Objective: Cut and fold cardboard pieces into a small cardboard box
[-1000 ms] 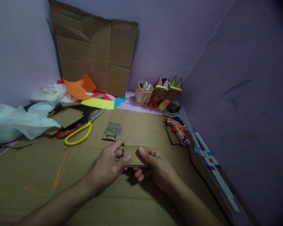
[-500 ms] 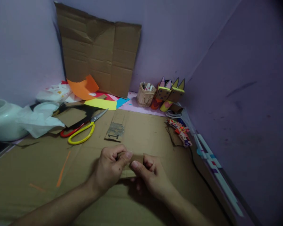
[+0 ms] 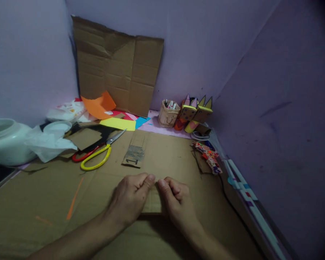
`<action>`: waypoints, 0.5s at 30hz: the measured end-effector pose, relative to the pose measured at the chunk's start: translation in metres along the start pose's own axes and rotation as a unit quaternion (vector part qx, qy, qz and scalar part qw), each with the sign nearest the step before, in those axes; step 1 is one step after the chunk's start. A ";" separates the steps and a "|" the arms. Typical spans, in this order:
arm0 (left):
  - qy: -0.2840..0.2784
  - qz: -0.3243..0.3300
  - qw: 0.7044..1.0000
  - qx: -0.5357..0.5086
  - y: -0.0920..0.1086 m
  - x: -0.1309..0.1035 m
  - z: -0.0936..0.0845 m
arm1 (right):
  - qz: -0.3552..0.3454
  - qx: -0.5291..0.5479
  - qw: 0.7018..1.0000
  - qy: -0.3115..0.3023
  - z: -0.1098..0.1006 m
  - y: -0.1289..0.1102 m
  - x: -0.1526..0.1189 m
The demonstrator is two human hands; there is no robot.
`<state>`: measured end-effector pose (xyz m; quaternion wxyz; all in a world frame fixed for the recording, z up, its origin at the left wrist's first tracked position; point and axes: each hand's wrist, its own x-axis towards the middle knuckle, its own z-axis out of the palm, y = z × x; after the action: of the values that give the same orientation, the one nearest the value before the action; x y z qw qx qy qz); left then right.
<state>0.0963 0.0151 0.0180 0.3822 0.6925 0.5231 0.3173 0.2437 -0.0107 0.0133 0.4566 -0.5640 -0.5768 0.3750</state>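
A small brown cardboard piece (image 3: 154,202) is held between both hands, low in the middle of the view. My left hand (image 3: 134,195) grips its left side, fingers curled and thumb on top. On its right side my right hand (image 3: 178,200) is closed too, its thumb near the top edge. The two thumb tips are close but apart, and most of the piece is hidden under the fingers. Just beyond the hands, a cardboard strip (image 3: 134,151) with a printed 1 lies flat on the large cardboard sheet (image 3: 103,195).
Scissors (image 3: 97,157) with red and yellow handles lie at left, beside a white pot (image 3: 11,141) and tissue. Behind stand a pen basket (image 3: 168,113), paper figures (image 3: 196,112) and upright cardboard (image 3: 119,68). A patterned wrapped object (image 3: 209,157) with a cable is at right.
The thumbs have moved to the piece's far edge, and its raised upper flap no longer shows. Both hands still hold it. The whole scene sits slightly lower in view.
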 end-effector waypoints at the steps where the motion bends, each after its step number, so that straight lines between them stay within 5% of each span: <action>1: 0.016 -0.010 1.000 -0.006 -0.002 0.004 -0.007 | 0.015 0.003 1.000 0.014 -0.004 0.001 0.005; 5: 0.177 -0.011 0.984 -0.006 -0.007 0.024 -0.043 | 0.134 0.092 0.982 0.098 -0.025 0.004 0.024; 7: 0.198 -0.034 0.979 -0.037 -0.007 0.030 -0.052 | 0.178 0.164 0.965 0.097 -0.030 0.005 0.030; 11: 0.024 -0.047 0.978 -0.203 -0.003 0.030 -0.041 | 0.206 0.234 0.950 0.013 -0.026 0.004 0.029; 15: -0.161 -0.027 0.945 -0.284 0.003 0.025 -0.020 | 0.207 0.240 0.948 -0.030 -0.021 0.002 0.025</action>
<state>0.0870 0.0433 0.0315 0.6508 0.5828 0.3607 0.3267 0.2657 0.0125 0.0201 0.4732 -0.5329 -0.3538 0.6057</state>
